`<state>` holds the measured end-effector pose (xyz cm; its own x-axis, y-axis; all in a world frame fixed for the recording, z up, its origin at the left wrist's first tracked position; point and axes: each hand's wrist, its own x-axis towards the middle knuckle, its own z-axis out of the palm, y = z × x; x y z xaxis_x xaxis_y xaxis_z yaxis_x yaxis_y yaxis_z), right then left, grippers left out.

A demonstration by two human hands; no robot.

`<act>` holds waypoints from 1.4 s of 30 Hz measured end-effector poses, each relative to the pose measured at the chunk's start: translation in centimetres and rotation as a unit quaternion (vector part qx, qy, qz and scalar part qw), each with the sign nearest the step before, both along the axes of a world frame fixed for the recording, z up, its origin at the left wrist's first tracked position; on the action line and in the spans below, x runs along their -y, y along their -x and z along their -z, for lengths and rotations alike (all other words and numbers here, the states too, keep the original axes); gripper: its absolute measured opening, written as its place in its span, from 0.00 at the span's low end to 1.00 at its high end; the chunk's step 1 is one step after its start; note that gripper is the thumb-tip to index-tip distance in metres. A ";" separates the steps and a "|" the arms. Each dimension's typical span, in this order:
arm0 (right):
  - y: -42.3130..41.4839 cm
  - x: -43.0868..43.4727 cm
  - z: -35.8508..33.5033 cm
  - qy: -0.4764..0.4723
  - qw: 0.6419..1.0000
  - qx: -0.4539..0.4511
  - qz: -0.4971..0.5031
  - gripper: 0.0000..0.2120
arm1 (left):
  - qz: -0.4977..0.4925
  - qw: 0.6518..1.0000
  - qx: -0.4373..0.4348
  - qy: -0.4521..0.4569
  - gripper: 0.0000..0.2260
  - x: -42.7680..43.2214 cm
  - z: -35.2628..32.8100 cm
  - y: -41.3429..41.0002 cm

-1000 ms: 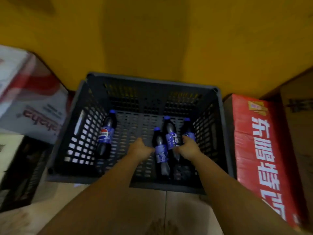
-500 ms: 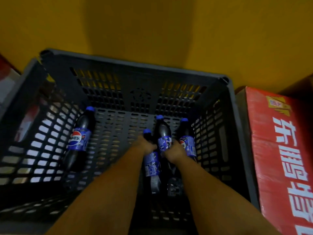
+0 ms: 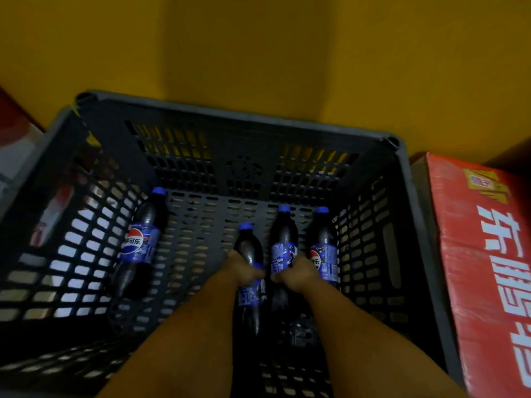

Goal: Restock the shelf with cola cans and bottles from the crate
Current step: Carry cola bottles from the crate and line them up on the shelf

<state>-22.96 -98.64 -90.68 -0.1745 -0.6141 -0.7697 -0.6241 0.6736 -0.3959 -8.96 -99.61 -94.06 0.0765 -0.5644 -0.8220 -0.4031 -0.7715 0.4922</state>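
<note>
Left grip (image 3: 243, 270): curled round near cola bottle (image 3: 249, 248), just below its shoulder. Right grip (image 3: 298, 273): curled round middle cola bottle (image 3: 283, 239) at the label, close beside right-hand cola bottle (image 3: 326, 239). All three lying side by side on the crate bottom, blue caps toward the far side. Fourth cola bottle (image 3: 140, 242): well apart, lying along the left crate side. Dark slotted crate (image 3: 235, 112): set against yellow wall (image 3: 258, 47). Red printed carton (image 3: 485, 254): just beside the crate, right.
</note>
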 end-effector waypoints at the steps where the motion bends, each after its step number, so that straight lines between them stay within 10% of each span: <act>1: -0.1 0.0 -0.2 -0.005 0.999 0.026 0.032 0.27 | -0.030 1.000 0.001 0.005 0.28 0.1 0.0 -0.6; 10: 0.3 0.0 -3.2 -0.025 0.957 0.200 0.208 0.19 | -0.049 0.995 -0.014 0.080 0.14 1.2 -7.8 -4.3; 14: 0.1 -1.2 -6.9 0.006 0.934 0.241 0.262 0.33 | -0.064 0.987 -0.066 0.130 0.18 0.6 -13.6 -4.4; 29: -3.3 -4.1 -44.3 0.044 0.853 0.396 0.338 0.13 | -0.275 0.915 -0.264 0.130 0.16 -4.2 -48.7 -5.6; 36: -4.9 -3.4 -60.0 0.103 0.831 0.441 0.324 0.23 | -0.279 0.883 -0.349 0.146 0.32 -4.8 -64.3 -7.5; 42: -5.4 -5.4 -69.0 0.132 0.798 0.525 0.265 0.23 | -0.249 0.856 -0.437 0.119 0.18 -6.8 -73.2 -9.3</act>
